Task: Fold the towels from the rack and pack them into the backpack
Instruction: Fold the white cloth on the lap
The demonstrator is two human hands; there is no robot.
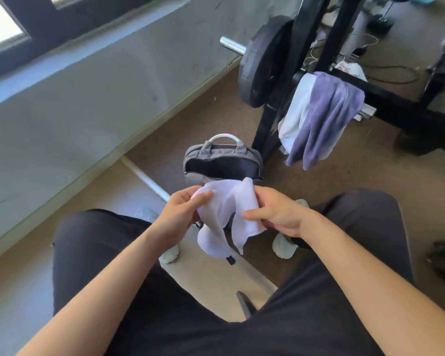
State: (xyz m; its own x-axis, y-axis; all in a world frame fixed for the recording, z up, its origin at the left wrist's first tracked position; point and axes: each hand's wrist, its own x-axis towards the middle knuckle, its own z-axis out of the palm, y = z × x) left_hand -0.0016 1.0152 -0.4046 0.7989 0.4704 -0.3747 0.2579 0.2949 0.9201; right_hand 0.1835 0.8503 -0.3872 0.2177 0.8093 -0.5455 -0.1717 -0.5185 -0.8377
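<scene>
**Two hands on one pale towel, above the open backpack**

One pale towel hangs crumpled between the person's hands, over the gap between the knees. The left hand grips its left edge, thumb lying across the top of the cloth and fingers curled beneath. The right hand holds the right edge, fingers bent round the fabric and knuckles up. The upper corner of the towel rises just above both hands. The rest droops below them in two loose lobes, the lower one ending near the left shoe. Whether any fold is already in it is hard to tell, since the cloth is bunched.

Just beyond the towel, on the brown floor, stands the grey backpack, its main compartment unzipped and gaping dark, its pale handle upright. The towel's top corner overlaps the bag's near rim in the view.

To the right of the bag, a purple towel is draped over a white towel on a bar of the black rack. A black weight plate sits on a chrome bar end at the rack's left side. A white pole lies on the floor by the grey wall, and the right shoe shows under the right wrist.
</scene>
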